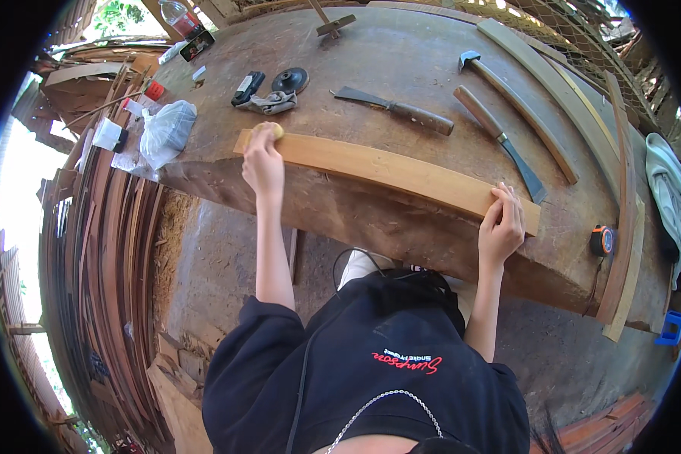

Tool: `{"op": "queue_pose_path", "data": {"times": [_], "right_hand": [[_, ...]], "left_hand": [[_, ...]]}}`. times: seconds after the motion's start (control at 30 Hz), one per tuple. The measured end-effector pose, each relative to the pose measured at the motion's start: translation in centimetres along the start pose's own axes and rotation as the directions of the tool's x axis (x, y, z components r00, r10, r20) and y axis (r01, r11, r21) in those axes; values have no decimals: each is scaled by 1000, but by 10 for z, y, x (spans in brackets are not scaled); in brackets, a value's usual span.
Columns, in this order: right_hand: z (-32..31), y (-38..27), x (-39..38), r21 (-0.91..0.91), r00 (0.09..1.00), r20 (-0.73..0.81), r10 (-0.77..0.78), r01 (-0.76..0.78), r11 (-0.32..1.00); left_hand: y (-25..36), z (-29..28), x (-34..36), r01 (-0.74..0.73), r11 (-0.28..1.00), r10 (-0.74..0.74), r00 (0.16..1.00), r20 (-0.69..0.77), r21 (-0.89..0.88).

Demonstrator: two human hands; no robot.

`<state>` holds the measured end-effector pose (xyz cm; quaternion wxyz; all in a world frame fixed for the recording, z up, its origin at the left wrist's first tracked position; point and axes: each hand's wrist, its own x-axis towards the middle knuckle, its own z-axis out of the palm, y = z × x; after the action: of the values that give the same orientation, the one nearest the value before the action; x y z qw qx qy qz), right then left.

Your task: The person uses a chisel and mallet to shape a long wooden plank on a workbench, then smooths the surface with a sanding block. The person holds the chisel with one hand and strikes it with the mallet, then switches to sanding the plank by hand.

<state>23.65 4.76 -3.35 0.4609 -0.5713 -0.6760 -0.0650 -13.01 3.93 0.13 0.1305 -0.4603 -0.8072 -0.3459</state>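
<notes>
A long, light-brown wooden board (386,168) lies along the near edge of the workbench. At its left end my left hand (263,165) is closed on a small yellowish pad (278,132), pressed against the board's top; its exact kind is mostly hidden by the fingers. Over the board's right end my right hand (503,222) is bent, its fingers together and gripping the wood. Just beyond the board lie a knife with a dark blade (393,110) and another wood-handled knife (499,140), whose blade tip is close to my right hand.
On the workbench (318,197) are a hammer (518,113), a tape measure (602,240), a black disc (290,80), a grey cloth (268,103) and a plastic bag (166,135). Long strips (624,204) line the right side. Stacked planks (102,280) stand at left.
</notes>
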Motion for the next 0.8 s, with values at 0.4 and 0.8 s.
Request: {"op": "queue_pose_path", "data": {"times": [0.4,0.8], "right_hand": [[-1,-2,0,-6,1000,5,2,-2,1000],[0,-1,0,12,1000,-6,-5,5,1000]], "left_hand": [[127,26,-115,-441,834,495,864,96,-331],[-22,3,5,40,999,-38,994,-101,9]]}}
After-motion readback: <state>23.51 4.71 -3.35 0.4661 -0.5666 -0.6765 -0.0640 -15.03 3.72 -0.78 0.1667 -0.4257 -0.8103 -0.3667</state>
